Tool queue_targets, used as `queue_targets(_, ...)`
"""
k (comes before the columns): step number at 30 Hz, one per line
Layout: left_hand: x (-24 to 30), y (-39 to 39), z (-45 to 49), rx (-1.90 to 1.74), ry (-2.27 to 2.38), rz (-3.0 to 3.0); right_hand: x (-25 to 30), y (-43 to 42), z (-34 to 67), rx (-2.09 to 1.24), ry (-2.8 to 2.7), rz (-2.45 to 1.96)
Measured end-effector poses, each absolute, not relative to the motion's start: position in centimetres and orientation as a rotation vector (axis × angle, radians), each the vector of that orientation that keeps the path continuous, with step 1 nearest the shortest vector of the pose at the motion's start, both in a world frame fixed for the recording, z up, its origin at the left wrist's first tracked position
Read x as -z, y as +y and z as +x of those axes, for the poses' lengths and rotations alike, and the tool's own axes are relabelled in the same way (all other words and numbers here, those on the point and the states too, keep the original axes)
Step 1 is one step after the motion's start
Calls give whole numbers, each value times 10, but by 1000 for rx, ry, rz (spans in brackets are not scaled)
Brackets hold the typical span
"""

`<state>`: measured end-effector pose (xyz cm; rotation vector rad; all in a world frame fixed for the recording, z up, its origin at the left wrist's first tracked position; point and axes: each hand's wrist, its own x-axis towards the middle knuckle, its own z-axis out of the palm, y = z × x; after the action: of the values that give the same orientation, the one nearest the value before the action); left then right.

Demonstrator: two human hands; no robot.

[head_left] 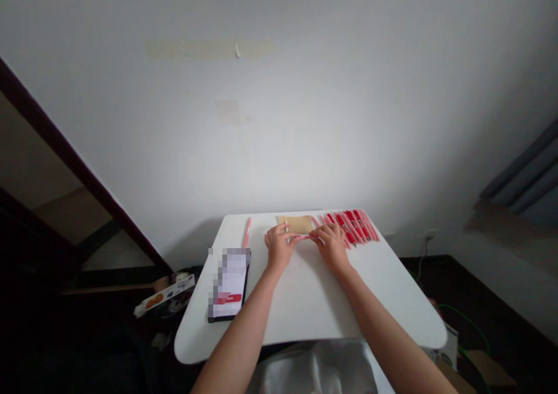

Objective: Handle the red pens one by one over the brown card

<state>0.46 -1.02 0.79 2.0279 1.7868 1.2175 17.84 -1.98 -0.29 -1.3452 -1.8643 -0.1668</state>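
A slim pink pen (301,237) lies level between my two hands, just above the far part of the white table (300,301). My left hand (278,247) pinches its left end between thumb and fingers. At the other end, my right hand (330,247) has its fingertips closed on the pen too. Directly behind the hands is a tan rectangular piece (297,224), like card or paper, partly covered by the left fingers. Beside my right hand, several pink and red pens (360,226) lie side by side in a slanted row.
One more pink pen (247,233) lies at the table's far left. A phone (231,286) with a lit screen, partly blurred out, lies nearer on that side. The wall (305,121) rises behind the table. Boxes (168,295) and a green cable (468,318) are on the floor.
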Motion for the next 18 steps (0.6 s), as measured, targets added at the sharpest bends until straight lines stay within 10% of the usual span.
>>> queue_targets(18,-13,-13,2,-1158,1864,1982,15,-10,184,29,-1798,-1331)
